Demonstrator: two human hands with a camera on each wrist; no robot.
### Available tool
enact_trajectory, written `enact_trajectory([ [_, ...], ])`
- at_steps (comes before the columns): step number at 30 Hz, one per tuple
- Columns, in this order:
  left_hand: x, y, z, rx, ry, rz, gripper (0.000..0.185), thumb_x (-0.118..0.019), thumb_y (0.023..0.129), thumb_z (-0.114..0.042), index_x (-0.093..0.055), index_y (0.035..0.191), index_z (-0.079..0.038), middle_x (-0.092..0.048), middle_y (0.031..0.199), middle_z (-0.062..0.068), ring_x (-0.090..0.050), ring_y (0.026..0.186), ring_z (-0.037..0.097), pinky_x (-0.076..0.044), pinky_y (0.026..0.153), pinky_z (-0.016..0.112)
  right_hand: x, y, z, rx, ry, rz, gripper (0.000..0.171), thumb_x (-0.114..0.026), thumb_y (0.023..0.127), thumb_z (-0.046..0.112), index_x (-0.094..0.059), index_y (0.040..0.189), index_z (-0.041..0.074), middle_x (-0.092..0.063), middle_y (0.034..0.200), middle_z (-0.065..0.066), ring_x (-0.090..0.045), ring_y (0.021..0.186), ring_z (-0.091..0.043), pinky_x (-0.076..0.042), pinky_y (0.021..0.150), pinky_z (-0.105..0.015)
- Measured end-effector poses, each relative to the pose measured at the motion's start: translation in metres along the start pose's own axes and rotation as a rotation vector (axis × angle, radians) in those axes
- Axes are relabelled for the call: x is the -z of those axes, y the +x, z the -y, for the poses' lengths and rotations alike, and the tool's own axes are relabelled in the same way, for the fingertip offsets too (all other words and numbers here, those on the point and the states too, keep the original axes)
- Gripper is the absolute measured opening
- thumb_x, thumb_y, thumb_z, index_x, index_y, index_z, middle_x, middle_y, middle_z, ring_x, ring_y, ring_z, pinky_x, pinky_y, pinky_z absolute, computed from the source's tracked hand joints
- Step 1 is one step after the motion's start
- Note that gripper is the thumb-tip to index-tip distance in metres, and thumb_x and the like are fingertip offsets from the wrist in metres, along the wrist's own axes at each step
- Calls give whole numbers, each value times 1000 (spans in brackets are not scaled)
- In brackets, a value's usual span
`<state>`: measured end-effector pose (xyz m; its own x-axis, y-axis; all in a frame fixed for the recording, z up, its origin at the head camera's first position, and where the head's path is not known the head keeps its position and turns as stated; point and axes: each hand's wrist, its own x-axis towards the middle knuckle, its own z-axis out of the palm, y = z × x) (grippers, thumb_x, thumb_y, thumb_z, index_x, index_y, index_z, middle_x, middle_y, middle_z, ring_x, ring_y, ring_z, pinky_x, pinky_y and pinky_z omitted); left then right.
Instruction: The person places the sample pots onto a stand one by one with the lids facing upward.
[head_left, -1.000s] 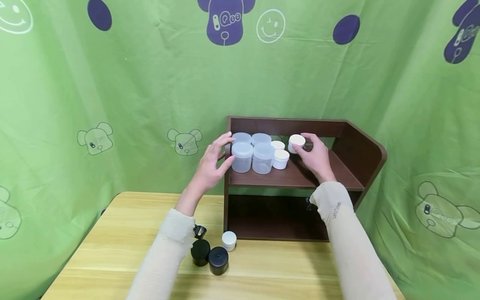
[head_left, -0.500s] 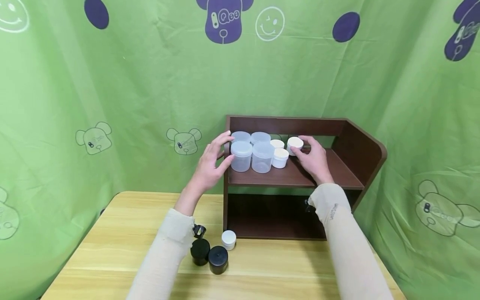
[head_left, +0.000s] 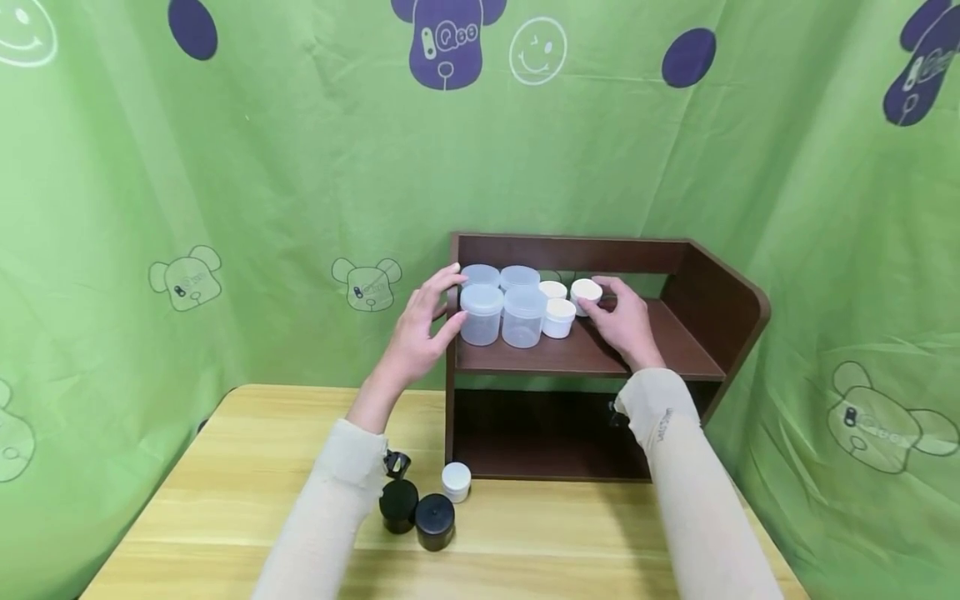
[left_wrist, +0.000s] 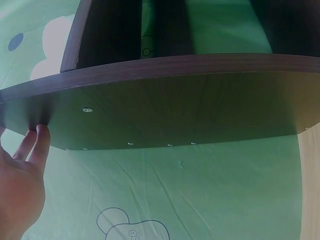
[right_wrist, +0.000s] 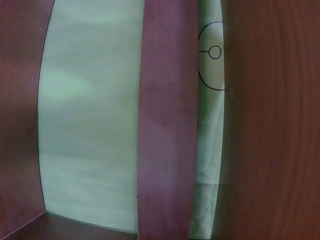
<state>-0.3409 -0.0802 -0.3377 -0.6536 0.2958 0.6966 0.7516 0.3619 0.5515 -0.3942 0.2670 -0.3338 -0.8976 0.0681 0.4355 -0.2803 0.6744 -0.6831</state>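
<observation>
A small white lidded jar point(head_left: 586, 293) is pinched between the thumb and fingers of my right hand point(head_left: 624, 321), at the upper board of the dark brown shelf point(head_left: 570, 358). Just left of it stand two more white jars point(head_left: 558, 320), then several translucent jars point(head_left: 482, 315) in a close group. My left hand point(head_left: 422, 327) holds the shelf's left side panel by its edge, thumb toward the translucent jars. In the left wrist view its fingertips point(left_wrist: 42, 131) touch the panel's outer face. The right wrist view shows only shelf boards and cloth, not the right hand.
Two black jars point(head_left: 435, 522) and one white jar point(head_left: 456, 481) stand on the wooden table point(head_left: 225, 492), left of the shelf's foot. The shelf's high right side panel point(head_left: 716, 304) rises beyond my right hand. Green printed cloth point(head_left: 285, 167) hangs behind.
My right hand has brought the white jar slightly down and left, closer to the other white jars. My left hand stays at the side panel.
</observation>
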Motion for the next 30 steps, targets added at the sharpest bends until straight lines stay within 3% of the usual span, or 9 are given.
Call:
enact_trajectory([
  [7, 1, -1, -2, 7, 8, 2, 51, -58, 105, -27, -43, 153, -21, -31, 170, -4, -39, 145, 27, -49, 116, 47, -1, -1, 1, -20, -12, 29, 55, -68, 101, 33, -53, 147, 6, -61, 140, -22, -63, 122, -39, -52, 108, -52],
  [20, 0, 0, -2, 3, -16, -3, 51, -58, 105, -26, -43, 153, -19, -30, 170, -5, -38, 146, 29, -48, 116, 56, 1, 2, 0, -16, -51, 52, 59, -65, 102, 36, -51, 151, 6, -55, 148, -22, -51, 136, -39, -42, 118, -56],
  [30, 1, 0, -3, 16, 1, 4, 50, -57, 105, -29, -43, 153, -25, -30, 169, -9, -38, 147, 25, -48, 118, 47, 3, 3, 0, -31, -84, 97, 64, -61, 103, 42, -46, 156, 8, -48, 157, -22, -38, 149, -42, -33, 125, -60],
])
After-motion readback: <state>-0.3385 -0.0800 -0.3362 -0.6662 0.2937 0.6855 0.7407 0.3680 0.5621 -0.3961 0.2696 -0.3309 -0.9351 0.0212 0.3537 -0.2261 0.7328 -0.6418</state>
